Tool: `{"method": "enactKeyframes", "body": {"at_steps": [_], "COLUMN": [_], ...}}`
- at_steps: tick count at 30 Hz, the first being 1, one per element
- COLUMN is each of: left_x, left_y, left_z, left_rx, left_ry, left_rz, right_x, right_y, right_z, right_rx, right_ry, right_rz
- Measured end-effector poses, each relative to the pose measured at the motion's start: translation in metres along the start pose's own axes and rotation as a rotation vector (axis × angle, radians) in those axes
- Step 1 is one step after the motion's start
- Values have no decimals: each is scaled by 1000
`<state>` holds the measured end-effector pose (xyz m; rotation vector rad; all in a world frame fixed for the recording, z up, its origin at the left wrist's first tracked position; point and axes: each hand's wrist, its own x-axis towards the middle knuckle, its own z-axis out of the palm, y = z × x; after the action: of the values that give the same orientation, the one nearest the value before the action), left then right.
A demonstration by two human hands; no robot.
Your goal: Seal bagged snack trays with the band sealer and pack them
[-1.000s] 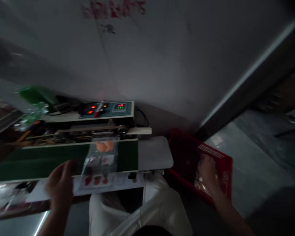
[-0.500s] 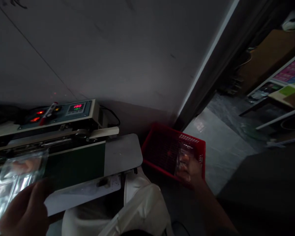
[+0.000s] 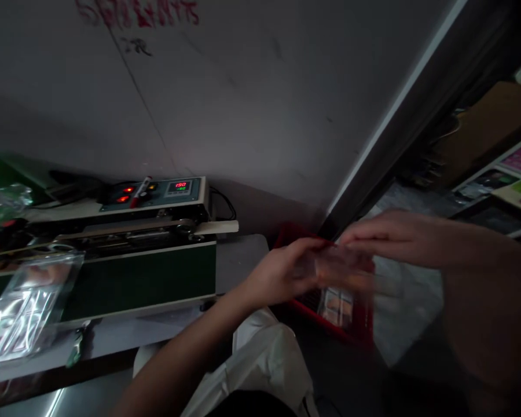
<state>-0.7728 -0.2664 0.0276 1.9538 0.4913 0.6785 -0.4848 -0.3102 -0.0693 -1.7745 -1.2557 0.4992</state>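
over the basket, left fingers hold a packet.

1 left hand, 1 right hand; at least 3 clear packs, 1 blurred; 1 red crate, 1 belt machine, 1 marker, 1 digital display, 2 red lights, 1 green-handled tool

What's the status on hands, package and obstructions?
Left hand pinching blurred plastic package. Right hand alongside, grip unclear. Red basket beyond, another package inside. No obstruction visible.
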Motion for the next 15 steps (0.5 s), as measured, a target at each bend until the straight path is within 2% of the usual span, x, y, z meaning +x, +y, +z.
{"method": "enactKeyframes", "body": {"at_steps": [1, 3, 5, 7, 8, 10, 12, 15], "left_x": [-2, -17, -39, -60, -69, -83, -91, -96], "left_y": [-3, -14, -30, -48, -57, -73, -87, -101], "left_z": [-5, -23, -44, -61, -68, -78, -87, -102], "left_rx": [-100, -302, -447, -517, -542, -592, -605, -537], "left_ry": [49, 220, 403, 523, 567, 643, 757, 924], "left_rz": [-61, -212, -342, -436, -464, -508, -527, -566], "right_x": [0, 0, 0, -1, -3, -8, -13, -21], "right_y": [-19, -53, -81, -99, -104, -108, -108, -110], "right_z": [16, 52, 90, 130, 150, 188, 219, 244], "right_rx": [80, 265, 483, 683, 750, 806, 793, 654], "right_ry": [6, -7, -151, -314, -344, -280, -194, -131], "right_rz": [-22, -66, -89, -62, -34, 2, -31, -189]}}
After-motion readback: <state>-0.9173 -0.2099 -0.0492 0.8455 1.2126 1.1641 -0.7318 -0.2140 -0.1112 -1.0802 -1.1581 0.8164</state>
